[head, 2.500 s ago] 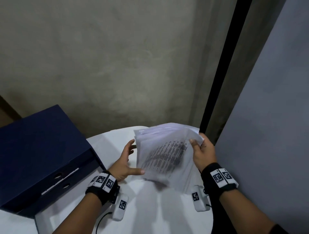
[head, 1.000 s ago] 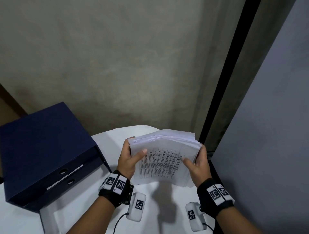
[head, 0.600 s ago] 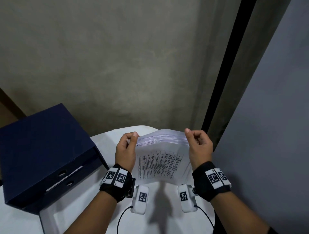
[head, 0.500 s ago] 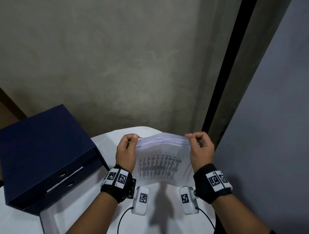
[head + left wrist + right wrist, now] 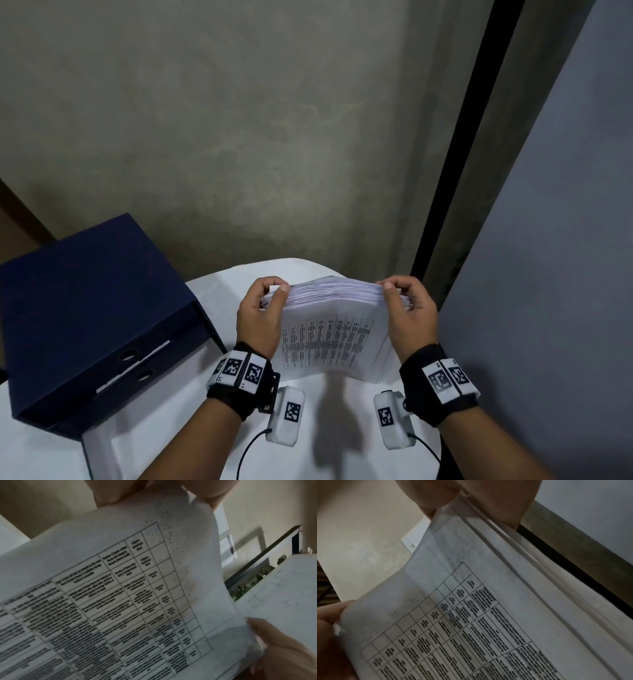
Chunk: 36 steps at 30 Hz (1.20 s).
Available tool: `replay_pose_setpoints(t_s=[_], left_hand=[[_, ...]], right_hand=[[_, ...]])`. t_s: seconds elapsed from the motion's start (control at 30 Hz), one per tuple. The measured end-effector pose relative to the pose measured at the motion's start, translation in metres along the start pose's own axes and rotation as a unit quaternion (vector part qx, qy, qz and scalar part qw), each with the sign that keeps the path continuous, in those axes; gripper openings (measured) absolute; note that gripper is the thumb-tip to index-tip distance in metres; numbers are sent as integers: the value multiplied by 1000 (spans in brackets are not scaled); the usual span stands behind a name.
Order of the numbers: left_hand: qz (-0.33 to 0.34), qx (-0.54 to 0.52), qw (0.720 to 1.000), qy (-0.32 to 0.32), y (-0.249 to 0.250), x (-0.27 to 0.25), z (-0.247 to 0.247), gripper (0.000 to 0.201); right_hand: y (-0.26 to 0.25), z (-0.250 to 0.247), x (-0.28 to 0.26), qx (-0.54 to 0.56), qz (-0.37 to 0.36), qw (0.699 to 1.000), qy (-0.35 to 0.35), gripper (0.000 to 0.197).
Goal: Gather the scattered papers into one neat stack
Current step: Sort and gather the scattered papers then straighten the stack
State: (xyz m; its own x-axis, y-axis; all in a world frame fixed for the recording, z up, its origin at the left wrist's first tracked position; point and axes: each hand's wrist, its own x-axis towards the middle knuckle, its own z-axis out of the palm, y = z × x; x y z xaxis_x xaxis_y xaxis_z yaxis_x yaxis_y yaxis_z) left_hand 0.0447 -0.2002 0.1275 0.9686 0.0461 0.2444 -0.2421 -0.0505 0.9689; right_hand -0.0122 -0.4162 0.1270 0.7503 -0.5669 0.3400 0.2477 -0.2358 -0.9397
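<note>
**Both hands clamp the paper stack upright over the white tabletop**

While the stack of papers [image 5: 327, 337] stands on its lower edge, tilted toward the person, the left hand [image 5: 260, 317] pinches its top left corner and the right hand [image 5: 409, 313] pinches the top right corner. Each grip is closed on the paper: thumbs on the near printed face, curled fingers over the top edge and down the back. Between the two grips the top edges of the sheets bow up in a shallow arch, and they look fairly even there. On the right side, a few sheet edges poke out past the right hand's fingers. The near sheet carries a printed table of small dark text; the wrist views show its grid lines close up, with the words too blurred to read. Below the grips, the stack's bottom edge sits at or just above the tabletop [image 5: 219, 298]; contact cannot be judged. Left of the left grip, well apart from the papers, a dark blue box file [image 5: 85, 308] lies on the same tabletop. Behind both grips rises a grey-green wall [image 5: 239, 120].
</note>
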Motion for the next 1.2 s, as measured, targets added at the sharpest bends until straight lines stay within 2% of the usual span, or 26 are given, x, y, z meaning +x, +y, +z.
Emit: replay_pose_setpoints(t_s=[0.07,0.23,0.33,0.37,0.47,0.53,0.63,0.7,0.73,0.8,0.87,0.93,1.03,1.13,1.2], left_hand=[[4,-17,1000,7,1,-1,3,9],[-31,-76,996,25,-5,0,2,19],[-36,-81,995,37,-5,-2,3,20],[-30,-76,996,40,-4,-3,4,22],[0,-76,997,29,-1,-8,4,46],[-4,-49,998,30,-5,-8,7,51],[-49,50,994,87,-11,-6,18,52],[-87,86,984,128,-11,-3,24,57],[-105,87,980,144,-10,-1,26,60],[-120,80,977,160,-8,5,24,63],[-110,85,977,163,-5,12,19,64],[-100,85,977,167,-2,17,14,64],[-100,91,976,173,6,24,14,65],[-94,72,978,170,18,28,17,62],[-70,1,989,128,18,35,13,57]], right_hand=[[1,0,-2,-10,0,1000,-10,10],[2,-2,-2,12,15,1000,9,14],[1,-3,-4,38,10,999,-13,7],[2,-5,-5,42,6,999,-30,17],[10,-14,-10,55,-13,992,-114,51],[15,-17,-14,38,-27,989,-143,59],[15,-9,-16,-6,-29,993,-118,39],[15,-2,-16,-10,-26,993,-119,32],[15,-3,-16,-1,-18,992,-128,35],[18,-10,-17,-5,-14,987,-158,55],[23,-19,-17,-38,-24,978,-202,63],[33,-25,-16,-53,-31,971,-232,49],[41,-27,-14,-41,18,974,-222,30],[35,-19,-13,-20,38,978,-203,26],[31,-13,-9,-6,52,983,-177,25]])
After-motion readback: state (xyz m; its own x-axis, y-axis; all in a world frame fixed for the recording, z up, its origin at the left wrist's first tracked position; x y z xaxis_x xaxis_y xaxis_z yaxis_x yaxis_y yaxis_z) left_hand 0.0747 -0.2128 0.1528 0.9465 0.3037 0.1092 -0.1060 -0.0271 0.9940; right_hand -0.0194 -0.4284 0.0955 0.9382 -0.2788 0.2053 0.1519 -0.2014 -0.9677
